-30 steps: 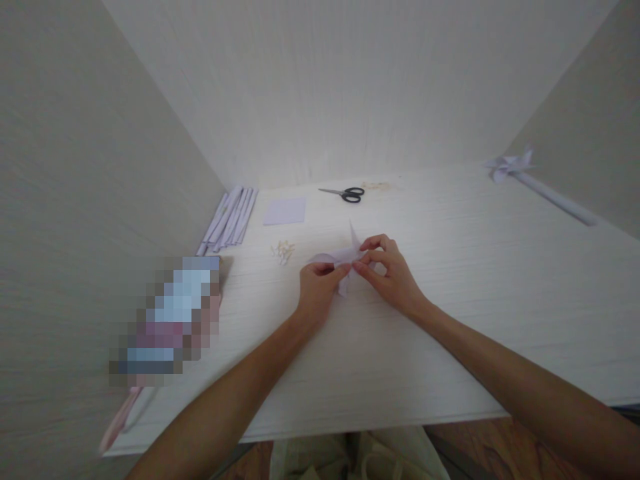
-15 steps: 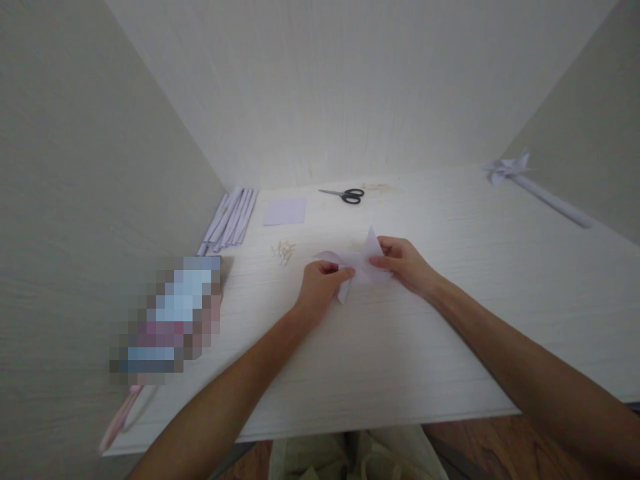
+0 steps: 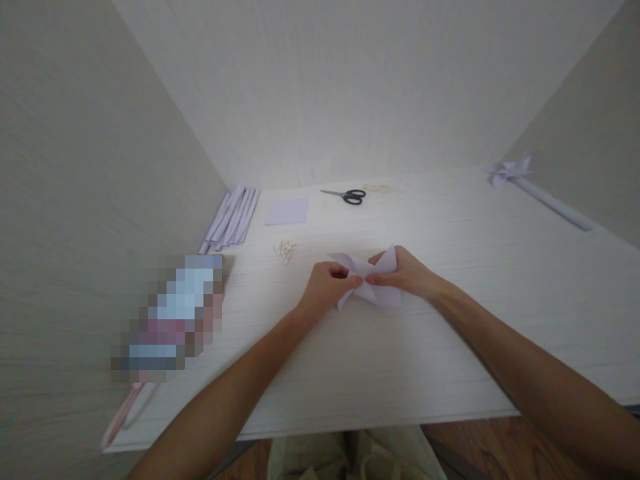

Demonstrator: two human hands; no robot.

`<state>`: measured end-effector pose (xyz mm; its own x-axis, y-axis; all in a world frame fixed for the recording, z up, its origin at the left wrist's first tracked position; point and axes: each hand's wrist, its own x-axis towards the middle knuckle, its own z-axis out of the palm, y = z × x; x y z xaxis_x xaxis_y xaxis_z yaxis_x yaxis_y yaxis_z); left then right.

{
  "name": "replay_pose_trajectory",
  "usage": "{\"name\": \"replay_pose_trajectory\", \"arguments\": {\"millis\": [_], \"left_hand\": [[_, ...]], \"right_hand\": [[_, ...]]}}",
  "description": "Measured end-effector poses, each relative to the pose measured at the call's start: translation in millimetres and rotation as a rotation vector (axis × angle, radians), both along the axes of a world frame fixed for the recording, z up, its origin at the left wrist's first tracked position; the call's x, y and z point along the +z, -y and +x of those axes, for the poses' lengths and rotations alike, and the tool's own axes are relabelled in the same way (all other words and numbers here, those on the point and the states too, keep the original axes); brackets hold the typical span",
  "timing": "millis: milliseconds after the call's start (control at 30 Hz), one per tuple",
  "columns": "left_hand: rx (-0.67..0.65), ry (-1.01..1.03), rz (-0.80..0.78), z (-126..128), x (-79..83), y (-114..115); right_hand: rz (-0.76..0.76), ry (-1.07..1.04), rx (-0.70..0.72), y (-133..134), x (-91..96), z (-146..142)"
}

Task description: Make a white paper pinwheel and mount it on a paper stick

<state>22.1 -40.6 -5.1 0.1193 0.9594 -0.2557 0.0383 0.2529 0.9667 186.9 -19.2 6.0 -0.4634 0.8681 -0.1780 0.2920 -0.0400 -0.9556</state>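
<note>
A pale lilac folded paper piece [image 3: 371, 288] with pointed flaps lies at the middle of the white table [image 3: 450, 347]. My left hand [image 3: 327, 289] pinches it at the centre from the left, fingers closed. My right hand [image 3: 407, 275] pinches a flap folded in toward the centre from the right, fingers closed. The fingertips of both hands meet over the paper's middle.
Black scissors [image 3: 346, 195] lie at the back, with a lilac paper square [image 3: 287, 211] to their left and several rolled paper sticks [image 3: 231, 217] by the left wall. Small pins [image 3: 284, 251] lie near my left hand. A finished paper pinwheel [image 3: 520, 175] rests far right. A blurred patch [image 3: 170, 319] sits at left.
My right hand has brought a paper flap from the right in toward the centre, where my left hand keeps its pinch. The paper sits a little more to the right.
</note>
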Motion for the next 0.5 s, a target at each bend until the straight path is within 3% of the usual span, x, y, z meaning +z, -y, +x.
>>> {"name": "replay_pose_trajectory", "arguments": {"millis": [100,267,367,500], "left_hand": [[-0.014,0.267,-0.012,-1.3,-0.5,-1.3],[0.079,0.647,-0.041,-2.3,-0.5,-4.1],[0.102,0.675,-0.033,0.8,-1.1,-3.4],[0.164,0.622,0.021,7.9,-0.7,-0.1]], "right_hand": [[0.007,-0.125,-0.111,-0.2,-7.3,-3.6],[0.011,-0.433,-0.448,2.0,-17.7,-18.8],[0.023,-0.501,-0.529,6.2,-18.3,-26.9],[0.076,-0.416,-0.509,12.1,-16.3,-31.5]]}}
